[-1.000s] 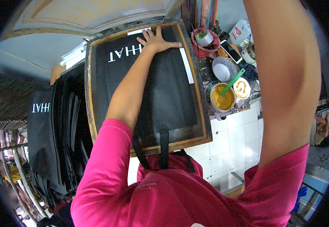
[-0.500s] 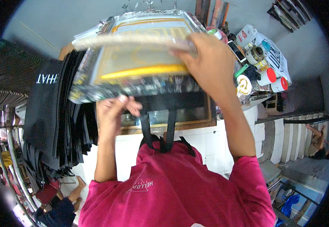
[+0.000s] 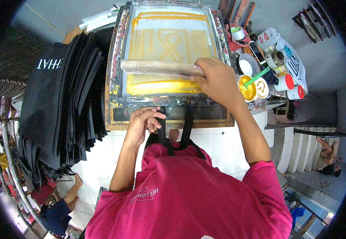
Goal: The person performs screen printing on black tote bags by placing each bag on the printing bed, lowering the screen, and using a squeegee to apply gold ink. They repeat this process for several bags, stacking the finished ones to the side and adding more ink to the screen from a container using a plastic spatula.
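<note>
the right hand (image 3: 216,77) was closed around the right end of a long wooden squeegee (image 3: 161,67), which was laid across the mesh of a printing screen (image 3: 169,38) just above a band of yellow ink (image 3: 161,85) near the screen's lower edge. the left hand (image 3: 143,121) was curled at the near edge of the screen's frame, its fingers bent around one of two black bag handles (image 3: 161,127) that hung down over a white tiled counter (image 3: 228,139). a faint yellow-outlined design was seen in the mesh. to the left, a thick stack of black bags (image 3: 61,107) was draped. to the right, an open cup of yellow ink (image 3: 247,88) with a green stick was set among jars (image 3: 284,81) and lids.
</note>
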Demonstrator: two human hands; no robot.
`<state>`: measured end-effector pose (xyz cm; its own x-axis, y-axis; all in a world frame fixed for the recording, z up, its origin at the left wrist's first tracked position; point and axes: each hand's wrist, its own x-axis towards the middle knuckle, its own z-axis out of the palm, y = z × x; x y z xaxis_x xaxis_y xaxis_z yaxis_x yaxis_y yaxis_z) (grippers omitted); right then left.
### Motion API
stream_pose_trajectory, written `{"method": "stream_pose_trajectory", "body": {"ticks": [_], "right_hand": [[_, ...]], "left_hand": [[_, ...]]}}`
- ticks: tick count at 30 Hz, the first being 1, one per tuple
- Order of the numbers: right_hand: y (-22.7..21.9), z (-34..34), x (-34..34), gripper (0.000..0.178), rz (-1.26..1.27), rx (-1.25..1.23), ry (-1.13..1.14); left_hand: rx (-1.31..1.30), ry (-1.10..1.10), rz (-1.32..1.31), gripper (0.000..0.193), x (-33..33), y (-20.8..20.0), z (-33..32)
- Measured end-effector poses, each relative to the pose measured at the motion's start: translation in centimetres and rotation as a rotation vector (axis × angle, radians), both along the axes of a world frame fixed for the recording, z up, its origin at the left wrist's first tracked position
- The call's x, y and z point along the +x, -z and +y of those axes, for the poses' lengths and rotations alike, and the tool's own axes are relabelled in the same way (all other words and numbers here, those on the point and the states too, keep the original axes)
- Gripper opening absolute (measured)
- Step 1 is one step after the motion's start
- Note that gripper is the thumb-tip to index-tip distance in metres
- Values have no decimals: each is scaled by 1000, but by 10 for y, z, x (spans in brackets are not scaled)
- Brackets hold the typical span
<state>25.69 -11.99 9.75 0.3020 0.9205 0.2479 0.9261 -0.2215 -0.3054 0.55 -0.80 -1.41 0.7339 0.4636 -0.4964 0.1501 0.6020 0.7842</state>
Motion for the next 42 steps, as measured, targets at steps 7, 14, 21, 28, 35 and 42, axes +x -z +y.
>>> {"method": "stream_pose_trajectory", "body": {"ticks": [7, 14, 21, 28, 35, 42], "right_hand": [[23, -22, -24, 22, -102, -20, -54], [48, 42, 42, 23, -217, 63, -89], [44, 170, 165, 36, -237, -76, -17], [21, 221, 212, 50, -111, -146, 12], [50, 211, 208, 62, -331, -186, 196], [56, 202, 174, 73, -373, -118, 193]], "left_hand": [[-46, 0, -6, 33, 2, -6, -2], [-100, -50, -6, 35, 1, -5, -2], [-403, -122, -58, 35, 0, 4, 3], [-745, -196, -184, 44, -11, -2, 5], [402, 159, 60, 33, 51, -57, 92], [1905, -58, 80, 36, 196, -68, 257]]}}
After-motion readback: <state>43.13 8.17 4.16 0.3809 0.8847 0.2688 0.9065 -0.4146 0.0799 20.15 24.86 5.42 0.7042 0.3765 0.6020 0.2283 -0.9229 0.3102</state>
